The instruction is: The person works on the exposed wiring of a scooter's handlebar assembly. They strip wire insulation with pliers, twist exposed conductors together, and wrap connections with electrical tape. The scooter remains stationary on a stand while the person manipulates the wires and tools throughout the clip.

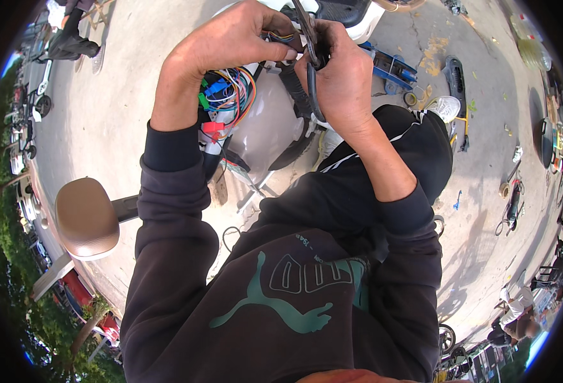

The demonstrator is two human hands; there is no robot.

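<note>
At the top centre, my left hand [243,41] is closed on thin coloured wires [280,36] by a dark piece I cannot make out clearly. My right hand [342,80] grips a dark metal tool [306,25], apparently pliers or cutters, its blades pointing up beside my left fingers. A black cable hangs from that grip. Below my left wrist a tangled wire bundle [230,96] with blue, green and red connectors [213,127] rests on the white frame of a small vehicle with a white body panel [364,19].
A brown padded seat [86,217] stands at left. A blue floor jack [390,67], tape roll [410,99] and scattered tools [511,204] lie right on the concrete [479,127]. A person [70,38] is at upper left, another [517,313] at lower right, near parked scooters [44,102].
</note>
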